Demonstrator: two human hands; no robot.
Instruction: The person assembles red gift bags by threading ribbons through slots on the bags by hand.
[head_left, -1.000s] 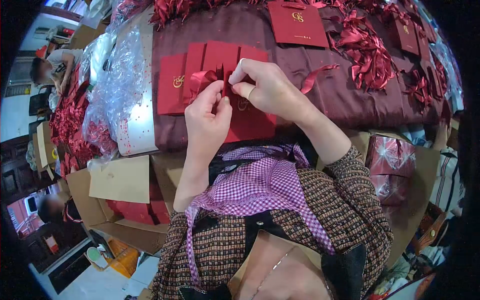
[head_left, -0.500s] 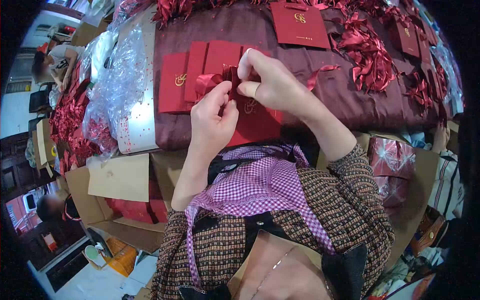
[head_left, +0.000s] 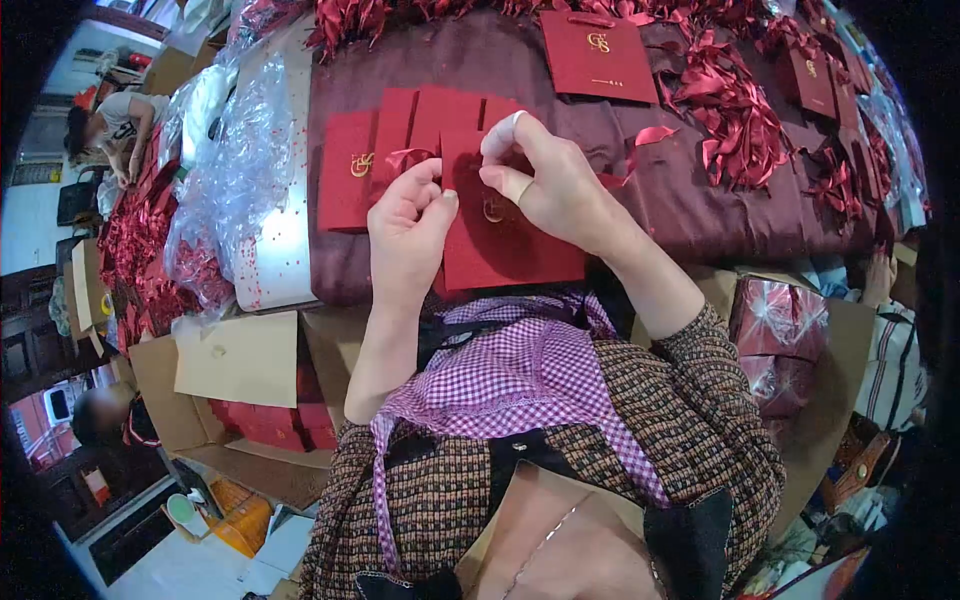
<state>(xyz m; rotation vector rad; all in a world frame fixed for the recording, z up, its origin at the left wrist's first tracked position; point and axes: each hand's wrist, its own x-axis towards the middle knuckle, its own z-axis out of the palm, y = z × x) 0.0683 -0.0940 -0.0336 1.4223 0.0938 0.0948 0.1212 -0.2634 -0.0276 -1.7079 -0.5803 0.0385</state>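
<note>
In front of my body lies a red gift bag [head_left: 520, 255] with a gold emblem, overlapping more red gift bags [head_left: 350, 200] on the dark cloth. My left hand [head_left: 412, 225] is closed at the front bag's left edge, its thumb near the curled fingers. A red ribbon [head_left: 408, 157] shows behind these fingers and seems pinched in them. My right hand [head_left: 555, 185] hovers over the bag's upper part, thumb and index finger curled together. White wrapping covers one fingertip and a tan band circles the thumb. What this pinch holds is too small to make out.
A loose ribbon pile [head_left: 735, 125] and another red bag [head_left: 600, 60] lie farther back. Clear plastic wrap [head_left: 225, 150] covers the left end. Cardboard boxes [head_left: 235, 355] with red packets flank my body. A co-worker [head_left: 130, 120] is at the far left.
Both hands have drawn apart at the bag's top; my left hand shifted left and my right hand slightly right. The front bag now sits farther right, with its front more exposed.
</note>
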